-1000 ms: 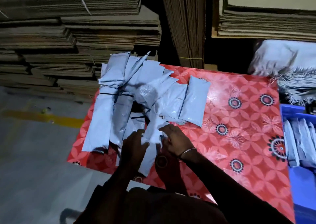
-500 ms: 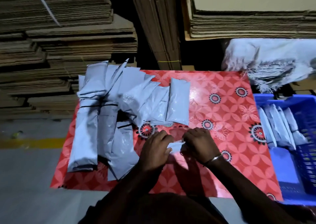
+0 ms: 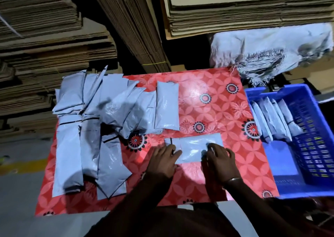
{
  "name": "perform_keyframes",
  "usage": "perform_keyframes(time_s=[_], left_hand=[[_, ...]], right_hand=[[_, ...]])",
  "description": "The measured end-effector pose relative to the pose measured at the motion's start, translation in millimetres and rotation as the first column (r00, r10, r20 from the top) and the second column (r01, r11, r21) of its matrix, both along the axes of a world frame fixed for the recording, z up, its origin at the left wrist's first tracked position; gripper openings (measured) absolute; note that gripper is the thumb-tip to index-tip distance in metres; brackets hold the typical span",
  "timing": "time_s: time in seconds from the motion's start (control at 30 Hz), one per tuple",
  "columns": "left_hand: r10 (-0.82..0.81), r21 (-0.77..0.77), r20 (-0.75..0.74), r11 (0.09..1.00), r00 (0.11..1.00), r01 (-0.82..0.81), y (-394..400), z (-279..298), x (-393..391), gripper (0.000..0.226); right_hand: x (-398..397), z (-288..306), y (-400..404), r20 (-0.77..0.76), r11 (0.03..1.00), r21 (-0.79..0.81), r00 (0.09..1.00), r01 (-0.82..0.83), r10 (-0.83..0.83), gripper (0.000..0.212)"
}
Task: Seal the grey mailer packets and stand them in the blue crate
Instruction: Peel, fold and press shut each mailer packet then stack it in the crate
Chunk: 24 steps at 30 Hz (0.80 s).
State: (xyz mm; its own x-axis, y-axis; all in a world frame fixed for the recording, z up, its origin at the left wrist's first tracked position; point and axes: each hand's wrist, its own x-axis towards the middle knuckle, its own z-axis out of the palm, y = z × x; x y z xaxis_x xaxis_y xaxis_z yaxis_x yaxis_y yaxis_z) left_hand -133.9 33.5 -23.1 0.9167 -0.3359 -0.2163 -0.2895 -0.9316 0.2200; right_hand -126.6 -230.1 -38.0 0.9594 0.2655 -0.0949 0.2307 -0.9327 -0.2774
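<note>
Left hand and right hand press flat-fingered on a flat grey plastic mailer packet lying on the red floral-patterned table.

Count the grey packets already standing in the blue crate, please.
5 can be told apart, though overlap may hide more. They lean side by side in a row at the far left end of the blue crate: packets.

Wrist, right: thin metal bangle, plain, pale gold in the light.
Forearms: bare, no sleeves visible.
Torso: dark garment, detail unclear.
</note>
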Motion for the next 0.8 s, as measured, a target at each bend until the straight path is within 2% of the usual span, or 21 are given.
perform_keyframes(time_s=[0.1, 0.17, 0.27, 0.33, 0.43, 0.53, 0.67, 0.8], left_hand=[[0.106, -0.124, 0.047, 0.987, 0.993, -0.1, -4.9, 4.9, -12.3, 0.048], [0.171, -0.169, 0.09, 0.974, 0.981, -0.154, -12.4, 12.0, -12.2, 0.048], [0.2, -0.2, 0.06, 0.962, 0.978, -0.185, -24.6, 7.6, -2.3, 0.055], [0.184, -0.236, 0.032, 0.957, 0.982, -0.172, -34.0, -1.0, 5.6, 0.058], [0.216, -0.351, -0.061, 0.909, 0.974, -0.224, -46.7, -11.7, 11.0, 0.059], [0.167, -0.302, -0.092, 0.935, 0.982, -0.188, -50.1, -26.0, 7.0, 0.059], [0.168, -0.199, -0.081, 0.963, 0.982, -0.181, -50.9, -40.5, 6.0, 0.061], [0.178, -0.195, -0.091, 0.962, 0.98, -0.193, -53.0, -40.4, 8.6, 0.061]], right_hand=[[-5.6, 5.9, -3.9, -0.032, 0.998, 0.061, 0.999, 0.01, -0.008, 0.032], [1.5, 12.8, -1.1, 0.022, 0.991, 0.125, 0.999, -0.046, 0.043, 0.041], [18.5, 9.5, 17.5, 0.092, 0.964, 0.214, 0.985, -0.161, 0.144, 0.048], [27.6, -4.7, 33.5, 0.069, 0.958, 0.195, 0.977, -0.21, 0.2, 0.054], [34.3, -29.2, 45.6, -0.052, 0.972, 0.108, 0.975, -0.208, 0.214, 0.06], [30.6, -46.0, 43.6, -0.12, 0.98, 0.05, 0.973, -0.192, 0.197, 0.062], [33.0, -50.3, 43.4, -0.112, 0.978, 0.026, 0.972, -0.205, 0.207, 0.062], [33.3, -53.3, 43.4, -0.105, 0.982, 0.02, 0.976, -0.19, 0.191, 0.063]])
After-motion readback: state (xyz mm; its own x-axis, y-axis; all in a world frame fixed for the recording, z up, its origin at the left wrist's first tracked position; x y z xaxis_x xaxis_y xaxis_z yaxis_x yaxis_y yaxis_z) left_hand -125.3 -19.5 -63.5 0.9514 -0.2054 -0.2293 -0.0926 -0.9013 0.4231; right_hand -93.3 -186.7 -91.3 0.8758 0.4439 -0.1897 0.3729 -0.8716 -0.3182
